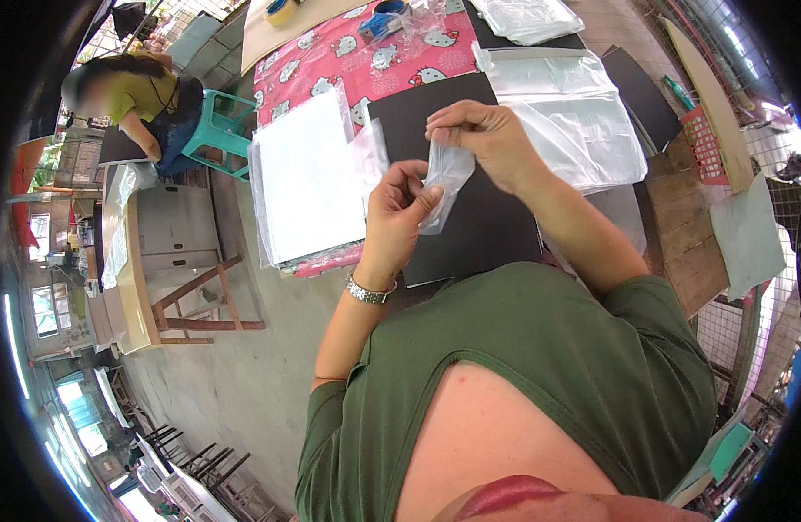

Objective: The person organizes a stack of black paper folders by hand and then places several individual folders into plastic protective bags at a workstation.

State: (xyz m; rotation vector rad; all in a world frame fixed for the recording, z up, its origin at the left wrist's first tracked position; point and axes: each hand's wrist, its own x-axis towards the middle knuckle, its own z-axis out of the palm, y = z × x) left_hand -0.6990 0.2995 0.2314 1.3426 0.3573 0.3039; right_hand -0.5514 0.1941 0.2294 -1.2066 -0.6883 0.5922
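Both my hands hold one small clear plastic bag [444,178] above a black sheet [479,217] on the table. My left hand [399,213], with a metal watch on its wrist, pinches the bag's lower left side between thumb and fingers. My right hand [487,139] grips the bag's top edge from the right. The bag hangs crumpled between the two hands.
A stack of white sheets in clear sleeves [305,178] lies left of the black sheet. More clear bags [574,113] pile up at the right. Tape rolls [385,17] sit on the red patterned tablecloth [331,61]. A seated person [144,104] is far left by a teal stool [218,122].
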